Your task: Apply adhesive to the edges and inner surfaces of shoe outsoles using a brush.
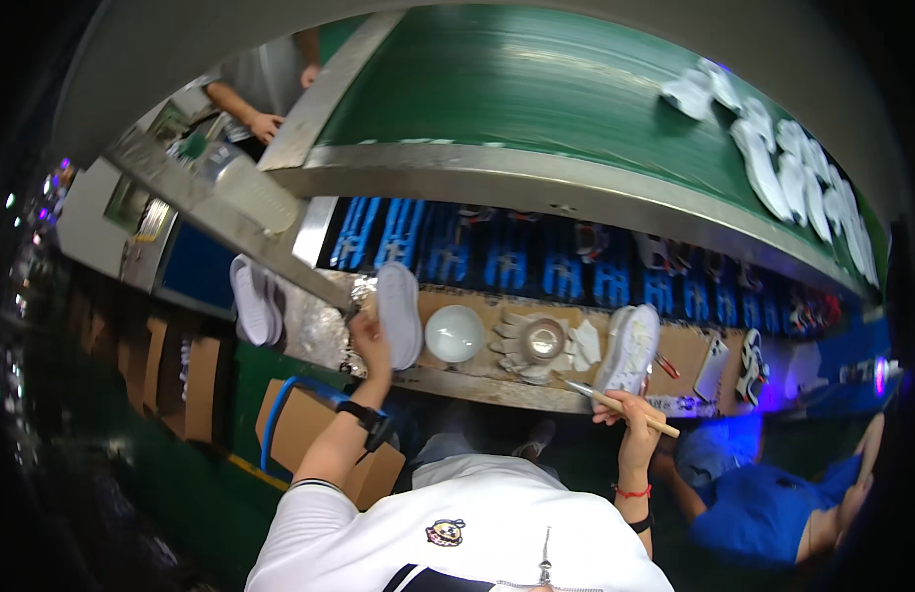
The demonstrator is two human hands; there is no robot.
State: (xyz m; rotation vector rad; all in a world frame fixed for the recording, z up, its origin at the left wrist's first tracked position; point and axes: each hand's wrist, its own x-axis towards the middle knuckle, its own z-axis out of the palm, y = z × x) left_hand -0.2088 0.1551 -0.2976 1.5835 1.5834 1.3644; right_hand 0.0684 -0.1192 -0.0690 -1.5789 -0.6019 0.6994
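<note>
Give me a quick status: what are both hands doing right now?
Left hand grips a white shoe at the bench edge. Right hand holds a wooden-handled brush, beside another white shoe. White bowl and glove between them.

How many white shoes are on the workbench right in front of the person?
3, maybe more hidden: one shoe held by the left hand, one shoe beside the right hand holding a brush, and one shoe at the bench's left end.
</note>
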